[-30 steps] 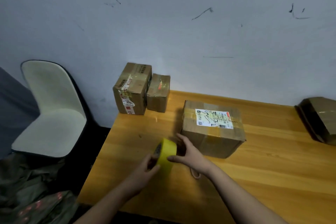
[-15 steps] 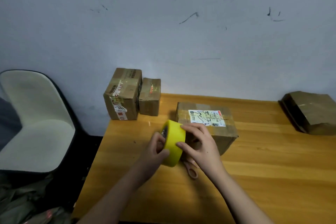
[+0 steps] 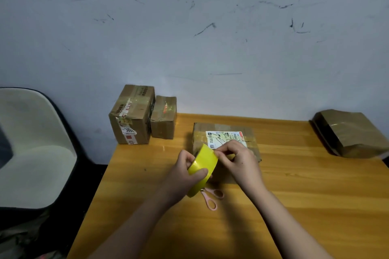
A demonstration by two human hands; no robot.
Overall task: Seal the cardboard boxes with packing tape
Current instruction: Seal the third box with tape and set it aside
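Observation:
A yellow roll of packing tape (image 3: 205,163) is held on edge above the wooden table (image 3: 315,195). My left hand (image 3: 185,172) grips the roll from the left, thumb across its outer face. My right hand (image 3: 235,161) pinches at the roll's upper right edge with thumb and fingertips. Just behind my hands sits a cardboard box (image 3: 225,132) with a white shipping label on top; my right hand hides its front face. Pink-handled scissors (image 3: 211,197) lie on the table under the roll, blades hidden.
Two smaller taped boxes stand at the table's back left corner, a taller one (image 3: 131,115) and a lower one (image 3: 164,118). A tape-covered brown parcel (image 3: 349,132) lies at the far right. A white chair (image 3: 35,149) stands left of the table. A scuffed wall is close behind.
Both hands have lifted the tape roll up and toward the labelled box. My right hand moved from the roll's side to pinching its upper edge. The scissors have come into view below.

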